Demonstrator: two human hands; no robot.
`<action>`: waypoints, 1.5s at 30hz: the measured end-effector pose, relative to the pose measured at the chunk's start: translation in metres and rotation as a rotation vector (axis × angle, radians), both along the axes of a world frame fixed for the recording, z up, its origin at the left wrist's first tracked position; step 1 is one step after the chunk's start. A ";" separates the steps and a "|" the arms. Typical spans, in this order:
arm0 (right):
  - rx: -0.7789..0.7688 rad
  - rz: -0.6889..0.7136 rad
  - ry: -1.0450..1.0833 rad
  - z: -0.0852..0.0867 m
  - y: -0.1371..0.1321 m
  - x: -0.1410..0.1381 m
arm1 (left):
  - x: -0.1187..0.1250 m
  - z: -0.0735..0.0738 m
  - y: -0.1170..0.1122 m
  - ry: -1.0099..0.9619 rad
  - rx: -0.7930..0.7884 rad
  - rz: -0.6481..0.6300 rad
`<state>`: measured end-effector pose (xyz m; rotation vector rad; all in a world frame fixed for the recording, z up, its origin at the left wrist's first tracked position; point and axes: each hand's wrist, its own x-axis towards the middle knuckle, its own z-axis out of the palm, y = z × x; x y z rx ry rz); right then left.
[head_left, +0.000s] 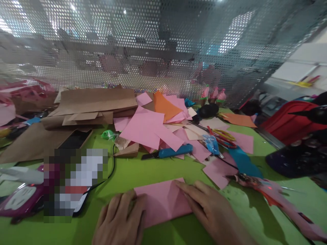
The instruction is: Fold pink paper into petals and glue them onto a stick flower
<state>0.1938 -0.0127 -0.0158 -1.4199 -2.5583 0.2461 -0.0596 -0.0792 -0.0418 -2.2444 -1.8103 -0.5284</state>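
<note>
A folded piece of pink paper (163,202) lies on the green table between my hands. My left hand (121,217) grips its left edge, with the fingers bent and the thumb along the paper. At the right edge, my right hand (213,206) holds the paper down, its index finger reaching to the upper right corner. Just beyond the paper is a blue utility knife (176,150), lying in front of a heap of pink sheets (144,127). A pink glue gun (278,195) rests to the right of my right hand.
Brown paper (94,100) is stacked at the back left, near an orange sheet (166,107). Scissors (223,136) lie among scraps. A phone (87,173), partly pixelated, and a magenta device (22,200) are at left. A perforated metal panel (143,44) stands behind.
</note>
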 end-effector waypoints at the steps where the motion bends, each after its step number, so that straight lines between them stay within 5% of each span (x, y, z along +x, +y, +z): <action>1: 0.014 0.004 -0.004 0.000 0.000 0.000 | -0.002 0.001 0.002 0.021 0.046 -0.064; 5: 0.038 0.011 -0.007 0.002 -0.001 -0.003 | -0.008 -0.002 0.010 0.093 0.078 -0.441; 7: 0.035 0.002 -0.014 0.003 -0.002 -0.005 | -0.008 -0.003 0.011 0.115 0.022 -0.509; 14: 0.025 -0.009 0.062 0.010 -0.001 -0.006 | 0.002 0.008 0.002 0.105 0.010 -0.490; 18: 0.171 0.003 0.124 0.024 -0.013 -0.006 | 0.003 0.012 0.001 0.080 0.020 -0.492; 21: 0.223 0.201 0.046 0.023 -0.034 -0.015 | 0.001 0.010 0.000 0.060 0.033 -0.501; 24: 0.270 0.446 -0.088 0.003 -0.055 -0.025 | 0.000 0.006 -0.002 0.047 0.042 -0.508; 28: 0.280 0.373 -0.232 -0.014 -0.067 -0.018 | -0.003 0.000 -0.001 0.084 0.065 -0.526; 38: 0.218 0.213 -0.236 0.001 -0.069 0.025 | -0.034 0.003 -0.007 0.274 0.165 -0.493; 45: 0.201 0.172 -0.190 0.006 -0.067 0.009 | -0.054 0.004 -0.022 0.292 0.117 -0.401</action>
